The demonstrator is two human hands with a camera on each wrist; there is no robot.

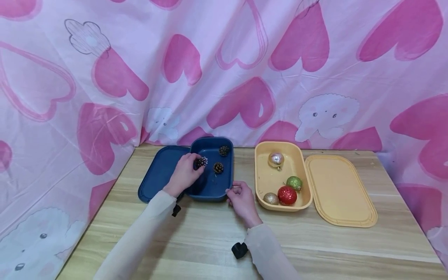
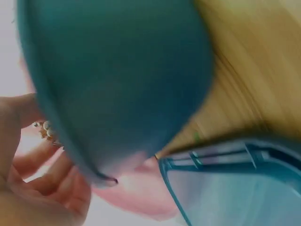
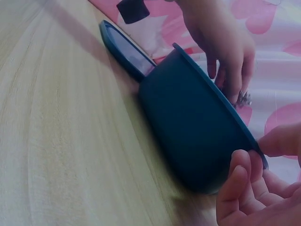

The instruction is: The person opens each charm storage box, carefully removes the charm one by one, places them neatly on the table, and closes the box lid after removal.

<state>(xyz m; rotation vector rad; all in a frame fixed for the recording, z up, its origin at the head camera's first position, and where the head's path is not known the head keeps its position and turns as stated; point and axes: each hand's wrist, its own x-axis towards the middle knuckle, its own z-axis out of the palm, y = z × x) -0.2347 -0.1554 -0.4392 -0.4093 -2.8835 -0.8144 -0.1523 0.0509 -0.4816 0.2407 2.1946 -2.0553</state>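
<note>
My left hand [image 1: 185, 173] pinches a silver-tipped pine cone [image 1: 202, 162] over the left part of a dark blue box [image 1: 213, 196]. The same pine cone [image 3: 243, 99] shows past the box rim in the right wrist view, below the left fingers. Two other pine cones, one near the back right corner [image 1: 224, 151] and one mid-box [image 1: 218, 167], lie inside. With thumb and fingers, my right hand [image 1: 241, 201] grips the rim at the front right corner of the box, as the right wrist view also shows.
The blue lid [image 1: 157, 175] lies left of the box, touching it. To the right stands a yellow box [image 1: 258, 182] holding several ball ornaments, among them a red glitter ball [image 1: 287, 195] and a green one [image 1: 294, 182]. Its yellow lid [image 1: 341, 190] leans against its right side.
</note>
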